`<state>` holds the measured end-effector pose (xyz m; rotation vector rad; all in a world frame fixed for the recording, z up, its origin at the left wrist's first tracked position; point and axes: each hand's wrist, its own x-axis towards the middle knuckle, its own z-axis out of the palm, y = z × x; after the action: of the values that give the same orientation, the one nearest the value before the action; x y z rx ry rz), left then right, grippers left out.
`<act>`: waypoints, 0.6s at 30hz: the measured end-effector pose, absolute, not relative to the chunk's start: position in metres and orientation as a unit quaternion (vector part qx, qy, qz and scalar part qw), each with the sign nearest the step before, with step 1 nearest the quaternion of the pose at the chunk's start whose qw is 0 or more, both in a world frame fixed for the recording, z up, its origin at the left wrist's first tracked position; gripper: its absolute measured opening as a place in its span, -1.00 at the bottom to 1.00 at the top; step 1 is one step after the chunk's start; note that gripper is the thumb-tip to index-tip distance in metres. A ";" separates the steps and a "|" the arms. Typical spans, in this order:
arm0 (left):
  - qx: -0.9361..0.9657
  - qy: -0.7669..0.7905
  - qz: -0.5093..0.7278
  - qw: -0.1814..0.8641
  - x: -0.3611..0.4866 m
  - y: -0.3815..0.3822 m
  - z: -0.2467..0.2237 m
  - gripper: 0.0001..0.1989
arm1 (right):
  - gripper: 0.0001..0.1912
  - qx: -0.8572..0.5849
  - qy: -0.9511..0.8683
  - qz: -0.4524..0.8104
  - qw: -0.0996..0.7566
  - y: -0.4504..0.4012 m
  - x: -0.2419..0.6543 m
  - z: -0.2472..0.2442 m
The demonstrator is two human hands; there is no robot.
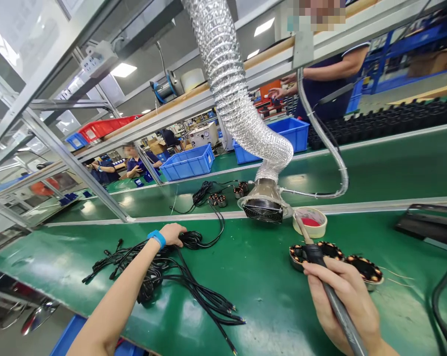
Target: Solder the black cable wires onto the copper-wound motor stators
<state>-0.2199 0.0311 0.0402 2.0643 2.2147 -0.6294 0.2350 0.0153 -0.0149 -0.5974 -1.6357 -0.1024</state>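
My left hand (pixel 170 234), with a blue band on its wrist, reaches over a pile of black cables (pixel 197 287). Its fingers are curled at a coiled black cable (pixel 192 240); the fingertips are partly hidden. In my right hand (pixel 344 296) is a soldering iron (pixel 314 253), held like a pen. Its tip points away from me, at the rim of a tape roll (pixel 320 225) with something red inside. Just beyond that hand are several copper-wound motor stators (pixel 365 269), partly covered by the hand and the iron.
A fume extractor (pixel 264 210) hangs from a silver duct (pixel 227 64) above the green bench (pixel 264 287). Behind the ledge lie more stators (pixel 218 200) with cable. Blue bins (pixel 188 163) stand farther back. A dark stand (pixel 429 227) is at right. Other people work beyond.
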 end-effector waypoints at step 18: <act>0.551 0.813 -0.137 -0.129 -0.215 0.102 0.154 -0.58 | -0.52 -0.296 -0.725 -0.095 0.615 0.034 0.242 -0.017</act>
<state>-0.2154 0.1024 0.1541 1.8888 2.7895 -0.4685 0.2424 0.0338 -0.0166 -0.6810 -1.6695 -0.2179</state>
